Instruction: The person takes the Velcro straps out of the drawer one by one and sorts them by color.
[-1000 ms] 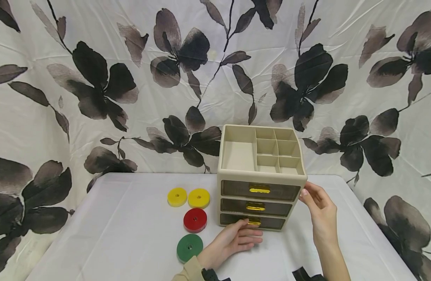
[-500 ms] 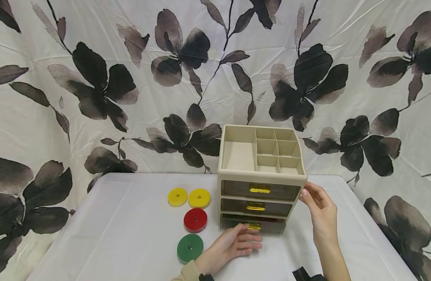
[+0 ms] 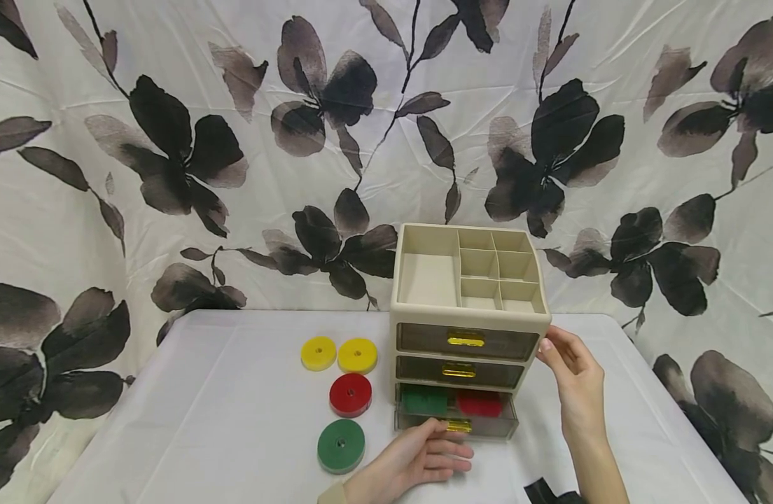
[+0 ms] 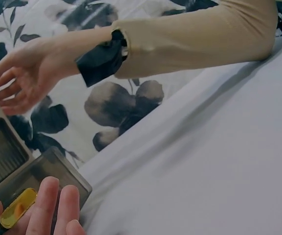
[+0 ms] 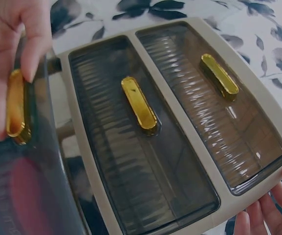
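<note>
The gold handle (image 3: 461, 425) of the bottom drawer (image 3: 490, 430) sits between the left hand's (image 3: 418, 455) thumb and fingers, pinched at its left part, with the thumb on one side and a fingertip on the other; the remaining fingers hang loosely spread, below and to the right of the thumb. The handle's long axis runs left to right across the drawer front, while the drawer stands partly drawn out toward the person, so the line of travel seems to lie square across that axis, straight through the pinch. Just beyond the fingertips, inside the drawer, a green piece (image 3: 424, 400) lies ahead and a red piece (image 3: 479, 402) ahead and to the right; the drawer front partly masks both. Above the fingers, the middle drawer (image 3: 418, 372) and top drawer (image 3: 424, 339) sit flush in the beige organizer (image 3: 471, 317). The left hand is clearly the nearer one to the handle. The right hand (image 3: 575, 381) is farther off, up and to the right of those fingers, its own fingers slightly bent and touching the organizer's right side; how firmly they bear on it cannot be told. Left of the left hand's fingers, on the white tabletop (image 3: 223, 420), lie a green roll (image 3: 340, 456), a red roll (image 3: 350, 404) and, farther away, two yellow rolls (image 3: 358, 364).
</note>
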`<state>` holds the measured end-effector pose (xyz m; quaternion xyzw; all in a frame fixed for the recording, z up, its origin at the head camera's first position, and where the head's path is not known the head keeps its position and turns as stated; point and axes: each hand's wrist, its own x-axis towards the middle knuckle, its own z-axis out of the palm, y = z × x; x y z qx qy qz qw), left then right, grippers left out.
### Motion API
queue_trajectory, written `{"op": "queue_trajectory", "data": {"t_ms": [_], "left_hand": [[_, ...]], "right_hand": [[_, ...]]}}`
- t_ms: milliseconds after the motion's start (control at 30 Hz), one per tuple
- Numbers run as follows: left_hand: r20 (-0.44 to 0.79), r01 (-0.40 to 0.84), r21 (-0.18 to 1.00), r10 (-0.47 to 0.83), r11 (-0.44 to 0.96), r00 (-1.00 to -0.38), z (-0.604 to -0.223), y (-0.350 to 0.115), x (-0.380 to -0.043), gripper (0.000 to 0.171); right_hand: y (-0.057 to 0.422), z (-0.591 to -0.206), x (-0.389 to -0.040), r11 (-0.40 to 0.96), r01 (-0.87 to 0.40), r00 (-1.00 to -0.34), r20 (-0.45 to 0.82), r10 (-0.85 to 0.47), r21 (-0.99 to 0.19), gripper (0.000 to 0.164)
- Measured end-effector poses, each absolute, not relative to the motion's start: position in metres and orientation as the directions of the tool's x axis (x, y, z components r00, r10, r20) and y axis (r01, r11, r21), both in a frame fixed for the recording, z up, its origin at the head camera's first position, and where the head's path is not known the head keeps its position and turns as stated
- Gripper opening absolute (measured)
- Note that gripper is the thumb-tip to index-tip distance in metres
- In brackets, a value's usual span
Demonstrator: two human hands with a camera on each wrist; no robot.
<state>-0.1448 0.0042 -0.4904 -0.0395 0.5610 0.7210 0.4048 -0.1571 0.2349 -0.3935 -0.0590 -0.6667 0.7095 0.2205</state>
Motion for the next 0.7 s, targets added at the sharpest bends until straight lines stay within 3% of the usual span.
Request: {"op": "queue_trajectory", "data": {"t_ms": [300,700], "left_hand": [[-0.515,-0.671,0.741,0.606,-0.04,-0.605,-0.491,0.001,-0.124,0.049],[-0.514,-0.653,0.757,0.629,0.014,-0.583,-0.496,0.002,-0.1,0.052]], "right_hand": [[0.238,-0.395,-0.156,-0.03,-0.254,-0.896,0.223,0.383,-0.967,0.026],[0.243,-0.397,-0.152,-0.027,-0.259,-0.902,0.232,0.364,-0.965,0.027]]}}
